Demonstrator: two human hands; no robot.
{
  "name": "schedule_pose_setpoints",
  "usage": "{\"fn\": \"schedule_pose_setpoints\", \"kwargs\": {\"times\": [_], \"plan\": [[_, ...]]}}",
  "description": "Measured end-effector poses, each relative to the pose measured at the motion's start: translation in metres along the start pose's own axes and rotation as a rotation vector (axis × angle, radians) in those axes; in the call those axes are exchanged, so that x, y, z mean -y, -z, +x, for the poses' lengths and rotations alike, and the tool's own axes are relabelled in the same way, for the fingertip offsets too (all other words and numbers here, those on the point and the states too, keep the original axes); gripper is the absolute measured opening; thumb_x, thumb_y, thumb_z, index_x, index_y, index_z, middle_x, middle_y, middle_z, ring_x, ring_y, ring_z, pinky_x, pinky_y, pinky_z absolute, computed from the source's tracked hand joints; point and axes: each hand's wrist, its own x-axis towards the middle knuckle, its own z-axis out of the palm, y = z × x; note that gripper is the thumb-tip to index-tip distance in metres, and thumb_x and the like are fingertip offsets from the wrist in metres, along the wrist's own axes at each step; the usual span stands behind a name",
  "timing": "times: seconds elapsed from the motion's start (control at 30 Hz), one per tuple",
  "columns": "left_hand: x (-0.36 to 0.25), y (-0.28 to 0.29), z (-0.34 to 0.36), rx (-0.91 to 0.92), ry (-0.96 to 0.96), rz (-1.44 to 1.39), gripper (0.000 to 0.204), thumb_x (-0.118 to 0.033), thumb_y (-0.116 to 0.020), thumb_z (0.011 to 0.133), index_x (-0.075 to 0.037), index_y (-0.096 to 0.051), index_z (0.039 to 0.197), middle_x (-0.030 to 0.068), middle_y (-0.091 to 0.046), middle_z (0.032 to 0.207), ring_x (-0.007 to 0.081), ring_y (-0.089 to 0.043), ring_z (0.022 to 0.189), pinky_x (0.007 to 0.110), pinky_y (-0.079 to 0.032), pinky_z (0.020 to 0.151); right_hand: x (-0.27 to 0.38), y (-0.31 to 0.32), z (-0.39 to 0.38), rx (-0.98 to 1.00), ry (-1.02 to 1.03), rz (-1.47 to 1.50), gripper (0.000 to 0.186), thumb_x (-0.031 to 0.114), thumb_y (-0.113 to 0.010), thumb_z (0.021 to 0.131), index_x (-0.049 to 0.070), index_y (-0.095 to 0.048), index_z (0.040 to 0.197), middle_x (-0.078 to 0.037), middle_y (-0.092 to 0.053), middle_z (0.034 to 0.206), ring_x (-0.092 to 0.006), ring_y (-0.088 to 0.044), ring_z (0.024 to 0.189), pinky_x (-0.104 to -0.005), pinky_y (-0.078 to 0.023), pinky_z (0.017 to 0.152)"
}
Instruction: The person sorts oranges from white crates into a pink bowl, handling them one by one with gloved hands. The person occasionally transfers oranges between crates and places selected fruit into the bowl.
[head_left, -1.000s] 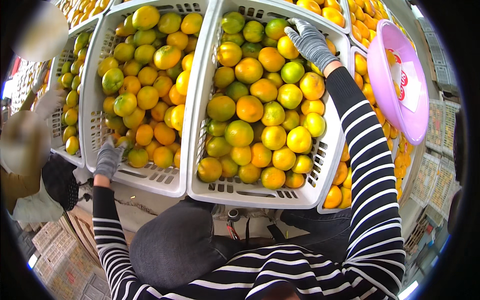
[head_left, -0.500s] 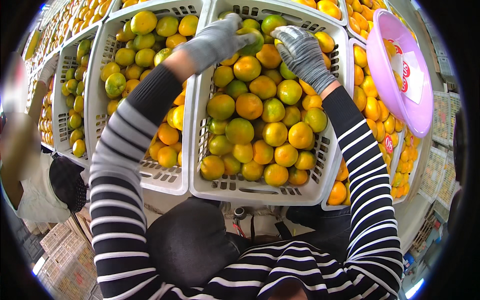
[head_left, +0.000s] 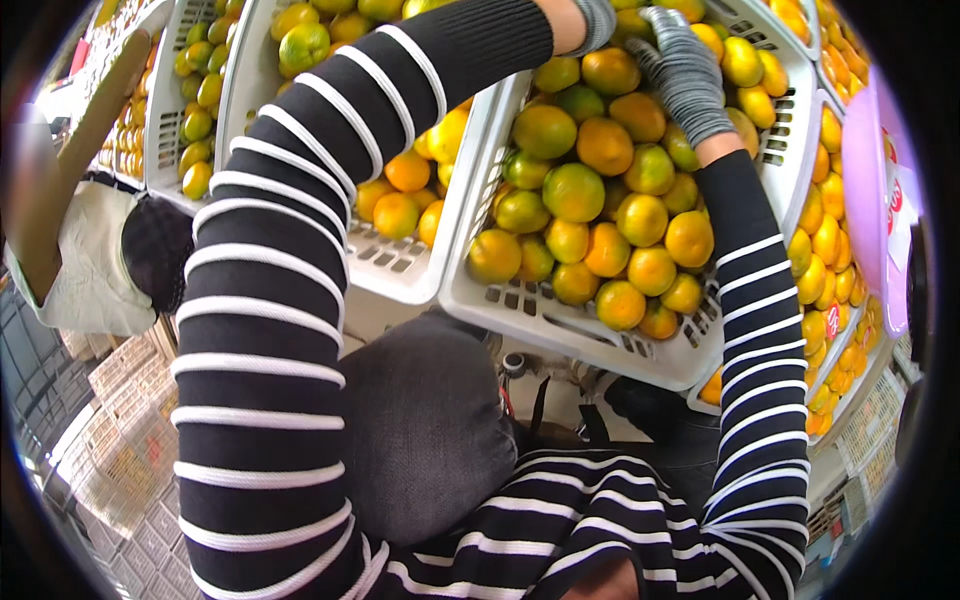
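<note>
Both grey-gloved hands now reach deeper, left hand mostly cropped so grip unclear, right hand fingers spread flat on orange-green citrus fruits in white slatted plastic crate.

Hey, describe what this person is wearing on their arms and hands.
Both arms are in long black sleeves with thin white horizontal stripes. The right hand wears a grey knitted glove covering the fingers. The left hand shows only a grey knit glove cuff at the frame's top edge.

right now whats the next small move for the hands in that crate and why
Probably close the right hand on one orange at the far end of the white crate. Both gloved hands already reach there; the left hand is mostly cut off, so its grip is unclear.
</note>
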Motion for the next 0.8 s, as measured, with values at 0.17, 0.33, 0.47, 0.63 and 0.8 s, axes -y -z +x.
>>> {"fn": "schedule_pose_setpoints", "kwargs": {"times": [0.17, 0.33, 0.47, 0.63, 0.8], "plan": [[0.005, 0.004, -0.029, -0.191, -0.035, -0.006, 0.013, -0.005, -0.066, 0.075, -0.007, -0.074, 0.085, 0.0117, -0.071, 0.079, 0.0309, -0.069, 0.070, 0.043, -0.055, 0.065, -0.048, -0.007, 0.059, 0.031, 0.113, 0.022, 0.021, 0.030, -0.057, 0.099, 0.009, -0.061, 0.098, -0.004, -0.056, 0.085, -0.0151, -0.049, 0.077, -0.0303, -0.046, 0.073], [0.026, 0.026, -0.141, -0.764, 0.186, -0.514, 0.008, -0.008, -0.061, 0.085, -0.007, -0.055, 0.079, 0.0064, -0.055, 0.078, 0.0200, -0.058, 0.071, 0.028, -0.047, 0.059, -0.020, 0.032, 0.014, 0.058, 0.688, -1.293, 0.053, 0.027, -0.064, 0.092, 0.006, -0.048, 0.138, -0.018, -0.052, 0.137, -0.0359, -0.050, 0.126, -0.0407, -0.041, 0.106], [0.019, -0.056, -0.314, -0.139, 0.412, -0.263, 0.020, -0.020, -0.062, 0.090, -0.002, -0.064, 0.100, 0.0157, -0.069, 0.092, 0.0281, -0.068, 0.085, 0.037, -0.055, 0.072, -0.012, 0.043, -0.023, 0.089, 0.813, -1.037, 0.051, 0.024, -0.063, 0.092, 0.004, -0.051, 0.137, -0.018, -0.052, 0.139, -0.0321, -0.048, 0.131, -0.0384, -0.036, 0.112], [-0.021, -0.106, -0.347, 0.542, 0.858, -0.592, 0.059, -0.044, -0.068, 0.086, -0.008, -0.056, 0.131, 0.0208, -0.066, 0.111, 0.0359, -0.064, 0.102, 0.043, -0.049, 0.094, -0.007, 0.089, -0.070, 0.083, 0.631, -0.862, 0.040, 0.009, -0.060, 0.092, 0.000, -0.057, 0.131, -0.016, -0.054, 0.137, -0.0285, -0.048, 0.132, -0.0377, -0.034, 0.115], [-0.039, -0.132, -0.317, 0.573, 0.848, -0.533, 0.097, -0.066, -0.063, 0.081, 0.003, -0.039, 0.144, 0.0256, -0.049, 0.142, 0.0374, -0.047, 0.132, 0.040, -0.036, 0.111, 0.004, 0.127, -0.097, 0.039, 0.640, -0.961, 0.034, 0.010, -0.060, 0.092, 0.000, -0.061, 0.125, -0.017, -0.060, 0.128, -0.0301, -0.051, 0.126, -0.0383, -0.036, 0.112]]}}
